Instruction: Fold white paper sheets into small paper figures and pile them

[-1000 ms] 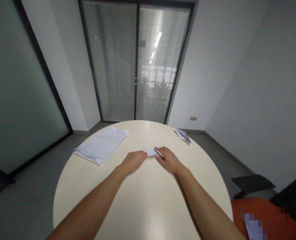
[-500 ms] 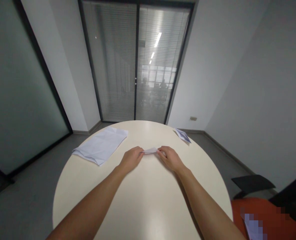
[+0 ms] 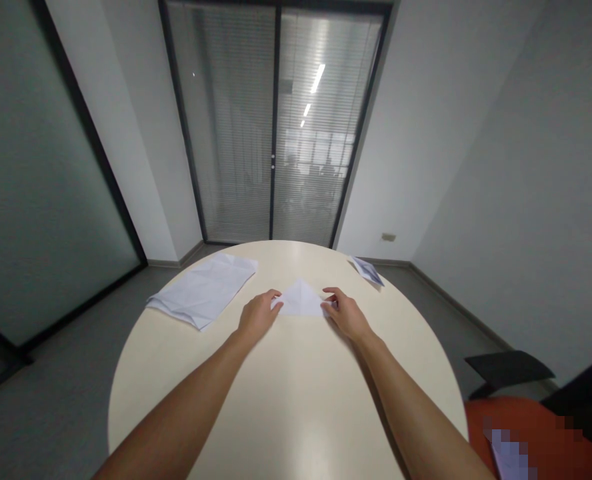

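A small white folded paper (image 3: 301, 300), triangular with its point away from me, lies on the round cream table (image 3: 286, 400). My left hand (image 3: 257, 315) pinches its left corner. My right hand (image 3: 345, 313) pinches its right corner. Both hands rest on the table with fingers curled onto the paper, one at each end.
A stack of creased white sheets (image 3: 202, 290) lies at the table's far left. A small folded paper piece (image 3: 367, 270) sits at the far right edge. An orange seat (image 3: 526, 440) and a dark chair part (image 3: 506, 367) stand at the right. Glass doors with blinds face me.
The paper was a narrow flat strip under my hands; both hands lifted it slightly, moved apart, and it now shows as a wider triangle.
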The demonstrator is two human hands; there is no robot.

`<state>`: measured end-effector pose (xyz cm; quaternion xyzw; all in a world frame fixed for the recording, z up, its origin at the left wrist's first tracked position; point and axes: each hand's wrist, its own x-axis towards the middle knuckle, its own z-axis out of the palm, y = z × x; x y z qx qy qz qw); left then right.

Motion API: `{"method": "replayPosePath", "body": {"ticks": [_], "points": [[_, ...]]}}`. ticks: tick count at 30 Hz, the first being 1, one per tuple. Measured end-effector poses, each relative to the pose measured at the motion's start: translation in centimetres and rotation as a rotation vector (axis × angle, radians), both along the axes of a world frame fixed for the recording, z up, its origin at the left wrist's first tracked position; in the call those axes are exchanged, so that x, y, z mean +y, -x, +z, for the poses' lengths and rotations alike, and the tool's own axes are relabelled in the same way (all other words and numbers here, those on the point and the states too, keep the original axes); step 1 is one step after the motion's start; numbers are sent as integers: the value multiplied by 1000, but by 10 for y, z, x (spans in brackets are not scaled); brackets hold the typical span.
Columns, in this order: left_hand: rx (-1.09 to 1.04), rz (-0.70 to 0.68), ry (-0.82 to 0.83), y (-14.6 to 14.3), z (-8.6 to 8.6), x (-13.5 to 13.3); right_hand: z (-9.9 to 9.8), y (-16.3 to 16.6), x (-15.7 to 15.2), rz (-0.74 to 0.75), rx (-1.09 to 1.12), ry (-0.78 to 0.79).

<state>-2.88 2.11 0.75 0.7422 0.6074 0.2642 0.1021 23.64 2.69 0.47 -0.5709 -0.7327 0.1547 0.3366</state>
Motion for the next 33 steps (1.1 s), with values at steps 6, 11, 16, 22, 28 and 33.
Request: {"method": "replayPosePath", "body": {"ticks": [6,11,16,22,28,33], "points": [[19,56,16,2,-4,1,-8,-3,4,-18,27,22],[22,97,16,0,-4,0,-9,-1,4,-52,29,29],[39,125,46,-2,-3,0,-8,2,3,-82,39,50],[64,111,15,-4,-3,-4,-7,3,3,-123,-18,49],[156,-77,-174,-9,-4,-6,-4,5,1,-130,-49,59],[149,-358,-112,-23,-9,-14,-3,6,0,-130,-64,65]]}}
